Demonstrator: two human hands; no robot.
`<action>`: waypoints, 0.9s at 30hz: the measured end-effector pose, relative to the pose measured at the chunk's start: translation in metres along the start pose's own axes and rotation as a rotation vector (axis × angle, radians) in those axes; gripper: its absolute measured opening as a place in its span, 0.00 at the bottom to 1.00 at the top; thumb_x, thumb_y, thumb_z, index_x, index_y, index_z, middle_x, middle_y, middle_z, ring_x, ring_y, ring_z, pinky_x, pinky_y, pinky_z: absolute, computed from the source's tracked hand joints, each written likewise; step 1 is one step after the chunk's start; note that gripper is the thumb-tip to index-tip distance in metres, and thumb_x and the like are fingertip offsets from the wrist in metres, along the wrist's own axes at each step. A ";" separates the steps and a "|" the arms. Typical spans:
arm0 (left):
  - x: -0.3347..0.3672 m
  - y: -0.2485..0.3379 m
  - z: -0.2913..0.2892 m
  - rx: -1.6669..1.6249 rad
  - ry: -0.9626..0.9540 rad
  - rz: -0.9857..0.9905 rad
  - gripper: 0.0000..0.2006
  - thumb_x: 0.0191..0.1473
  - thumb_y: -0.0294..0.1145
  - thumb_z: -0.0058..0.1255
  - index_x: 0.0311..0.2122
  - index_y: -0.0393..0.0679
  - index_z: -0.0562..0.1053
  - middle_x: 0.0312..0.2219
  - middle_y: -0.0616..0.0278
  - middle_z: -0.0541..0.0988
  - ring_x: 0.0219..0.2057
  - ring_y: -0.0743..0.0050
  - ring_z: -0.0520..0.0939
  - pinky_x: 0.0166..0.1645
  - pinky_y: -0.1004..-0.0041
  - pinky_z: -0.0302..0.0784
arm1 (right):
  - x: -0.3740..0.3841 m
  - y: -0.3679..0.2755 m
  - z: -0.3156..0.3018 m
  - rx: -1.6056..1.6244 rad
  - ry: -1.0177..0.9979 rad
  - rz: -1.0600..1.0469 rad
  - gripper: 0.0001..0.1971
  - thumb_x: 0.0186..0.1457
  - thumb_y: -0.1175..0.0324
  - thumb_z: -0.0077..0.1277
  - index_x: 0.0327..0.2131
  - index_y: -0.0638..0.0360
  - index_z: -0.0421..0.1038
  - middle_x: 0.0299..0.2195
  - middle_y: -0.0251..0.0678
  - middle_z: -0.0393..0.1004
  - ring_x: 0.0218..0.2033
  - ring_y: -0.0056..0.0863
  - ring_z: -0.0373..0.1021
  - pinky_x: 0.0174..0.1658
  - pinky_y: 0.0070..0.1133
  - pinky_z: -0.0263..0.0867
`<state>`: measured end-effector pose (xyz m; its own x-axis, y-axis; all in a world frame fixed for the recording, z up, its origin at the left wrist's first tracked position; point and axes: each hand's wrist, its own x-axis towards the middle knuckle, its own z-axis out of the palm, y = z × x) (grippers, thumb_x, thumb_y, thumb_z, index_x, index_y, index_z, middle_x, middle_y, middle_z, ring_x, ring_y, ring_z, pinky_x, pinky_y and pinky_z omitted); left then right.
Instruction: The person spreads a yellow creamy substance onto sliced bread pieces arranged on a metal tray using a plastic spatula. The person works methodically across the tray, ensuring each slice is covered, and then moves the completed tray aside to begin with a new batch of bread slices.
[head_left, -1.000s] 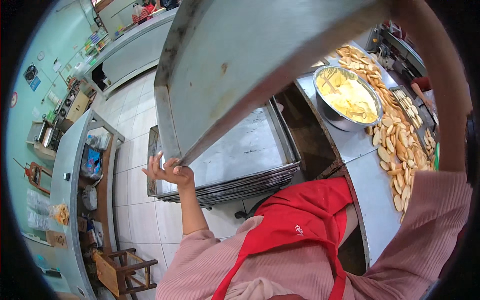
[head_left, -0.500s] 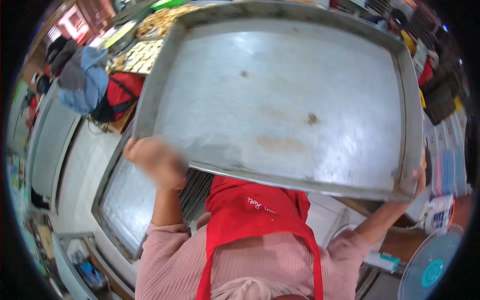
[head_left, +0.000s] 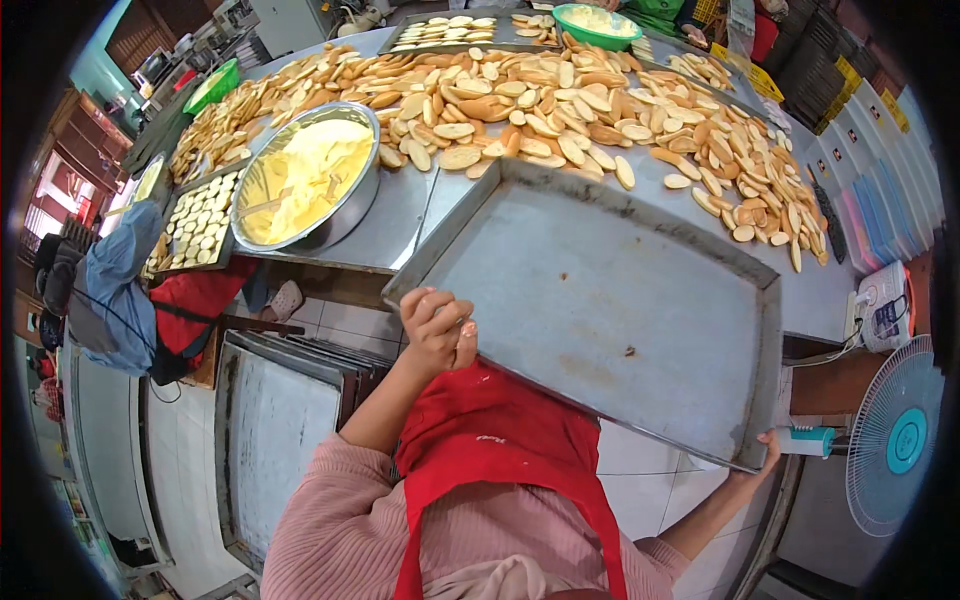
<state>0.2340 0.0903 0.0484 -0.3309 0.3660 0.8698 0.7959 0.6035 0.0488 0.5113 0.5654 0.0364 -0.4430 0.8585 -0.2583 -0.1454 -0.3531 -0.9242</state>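
Observation:
A large rectangular metal baking tray [head_left: 600, 310] is tilted in front of me, its inside bare but for a few brown spots. My left hand [head_left: 437, 328] is closed on its near left edge, with the fingers curled. At the near right corner, my right hand [head_left: 766, 452] grips the rim; the tray hides part of its fingers. The tray's far side overlaps the metal table [head_left: 395, 225], close to a wide spread of oval bread slices [head_left: 560, 100]. Left of it stands a metal bowl [head_left: 371, 185] of pale yellow cream [head_left: 325, 170].
Trays [head_left: 205, 250] of coated slices lie at the table's left and back. A green basin [head_left: 600, 40] stands at the far side. Stacked trays [head_left: 280, 430] are low on my left, a fan [head_left: 905, 440] on my right. A person in blue [head_left: 125, 285] is at left.
The tray has come down and turned, its right end now nearer me, baring the table, bread slices and bowl. Both hands keep hold of it; my left hand has moved right, my right hand lower.

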 end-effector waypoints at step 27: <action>-0.053 -0.056 0.062 0.134 -0.314 -0.371 0.26 0.63 0.51 0.28 0.33 0.42 0.74 0.42 0.54 0.72 0.48 0.56 0.70 0.60 0.48 0.52 | 0.241 0.057 0.191 -1.027 -0.346 -0.525 0.29 0.53 0.53 0.55 0.57 0.55 0.65 0.45 0.42 0.71 0.43 0.32 0.67 0.45 0.26 0.65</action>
<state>0.1755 0.0811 -0.0308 -0.7324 0.2925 0.6148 0.5301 0.8117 0.2453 0.2278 0.6808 -0.0251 -0.7774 0.6081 0.1607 0.3232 0.6053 -0.7274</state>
